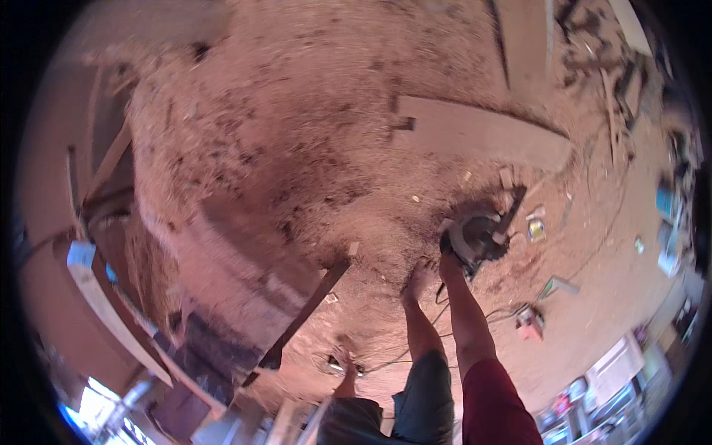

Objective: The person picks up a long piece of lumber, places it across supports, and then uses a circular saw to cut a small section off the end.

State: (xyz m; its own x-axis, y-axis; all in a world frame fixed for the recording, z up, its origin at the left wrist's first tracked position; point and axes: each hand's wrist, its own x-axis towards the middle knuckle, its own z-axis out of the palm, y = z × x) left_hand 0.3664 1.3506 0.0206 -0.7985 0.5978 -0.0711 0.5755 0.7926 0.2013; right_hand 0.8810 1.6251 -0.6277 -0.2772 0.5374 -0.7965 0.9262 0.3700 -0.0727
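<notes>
My right arm, in a dark red sleeve, reaches forward to a dark circular saw on the sawdust-strewn ground. My right hand is closed at the saw's rear, where the handle seems to be; the fingers are mostly hidden. My left hand does not show. Just left of the saw is my bare right foot, below dark shorts. My other foot stands farther left and back. Between them and a large pale slab of wood lies a narrow dark strip of wood.
A wide board lies beyond the saw, with another plank farther off. Cords trail behind my feet. A blurred red tool sits to the right. Long timbers stand at the left, clutter at the lower right.
</notes>
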